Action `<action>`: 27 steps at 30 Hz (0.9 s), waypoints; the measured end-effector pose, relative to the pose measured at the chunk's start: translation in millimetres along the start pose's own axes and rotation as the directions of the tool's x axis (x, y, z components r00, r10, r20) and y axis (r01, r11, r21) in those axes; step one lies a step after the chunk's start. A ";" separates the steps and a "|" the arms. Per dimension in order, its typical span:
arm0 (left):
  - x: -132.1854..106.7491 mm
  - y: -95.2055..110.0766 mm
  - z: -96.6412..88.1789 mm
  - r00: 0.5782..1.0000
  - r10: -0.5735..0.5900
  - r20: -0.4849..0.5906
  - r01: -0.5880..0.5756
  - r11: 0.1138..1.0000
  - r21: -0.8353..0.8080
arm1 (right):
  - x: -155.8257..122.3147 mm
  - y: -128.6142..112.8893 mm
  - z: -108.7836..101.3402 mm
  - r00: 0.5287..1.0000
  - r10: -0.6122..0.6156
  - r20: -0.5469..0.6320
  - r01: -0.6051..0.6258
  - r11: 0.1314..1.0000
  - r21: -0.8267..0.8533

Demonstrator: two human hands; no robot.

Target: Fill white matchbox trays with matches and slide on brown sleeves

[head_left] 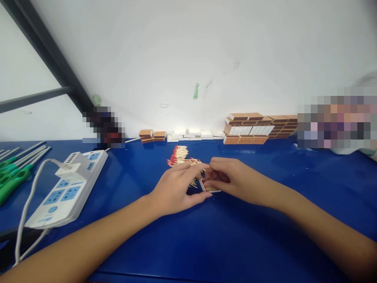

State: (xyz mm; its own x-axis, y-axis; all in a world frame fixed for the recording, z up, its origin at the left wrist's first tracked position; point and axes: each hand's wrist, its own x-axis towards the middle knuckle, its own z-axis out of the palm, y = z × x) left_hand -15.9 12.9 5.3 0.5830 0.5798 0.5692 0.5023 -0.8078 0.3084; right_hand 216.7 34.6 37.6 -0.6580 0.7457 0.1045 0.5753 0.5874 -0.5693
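A small white matchbox tray (202, 185) lies on the blue table between my hands, with matches (211, 189) in it. My left hand (176, 188) curves round the tray's left side, thumb at its near edge and forefinger stretched over the far side. From the right, my right hand (235, 175) reaches in with curled fingers, its thumb over the matches in the tray. Whatever is between those fingertips is hidden. Just behind my left hand lies a pile of loose red-tipped matches (179, 155), partly covered by the fingers.
Along the wall stand white tray pieces (188, 135), two small stacks of matchboxes (153, 135) and a larger matchbox stack (250, 129). A white power strip (67, 192) with a plugged-in cable and green-handled scissors (14, 179) occupy the left side.
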 end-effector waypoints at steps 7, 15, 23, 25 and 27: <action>-2.2 -2.0 2.1 1.000 0.006 -0.016 -0.006 1.000 0.008 | 1.4 -3.3 6.7 0.999 -0.028 0.023 0.027 0.999 0.033; -1.6 -1.5 1.7 1.000 -0.027 -0.012 0.027 0.999 -0.024 | -0.3 -0.3 4.1 0.995 -0.071 -0.076 0.070 0.997 -0.021; -1.6 0.1 0.7 0.990 -0.140 0.023 0.141 0.988 -0.065 | -1.6 -1.7 -2.3 0.994 -0.062 -0.091 0.060 0.998 -0.018; -1.7 0.4 0.6 0.989 -0.147 0.014 0.147 0.985 -0.087 | -1.8 -1.4 -4.3 0.995 -0.055 -0.083 0.054 0.998 -0.024; -1.7 0.5 0.5 0.988 -0.155 0.007 0.155 0.983 -0.103 | -2.4 0.1 -6.7 0.996 -0.055 -0.074 0.051 0.998 -0.046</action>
State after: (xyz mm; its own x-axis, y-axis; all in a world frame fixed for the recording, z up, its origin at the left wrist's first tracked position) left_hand -16.3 11.5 4.1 0.5025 0.6990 0.5088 0.5185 -0.7146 0.4696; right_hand 221.6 35.0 42.8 -0.6504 0.7339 0.1958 0.5625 0.6386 -0.5251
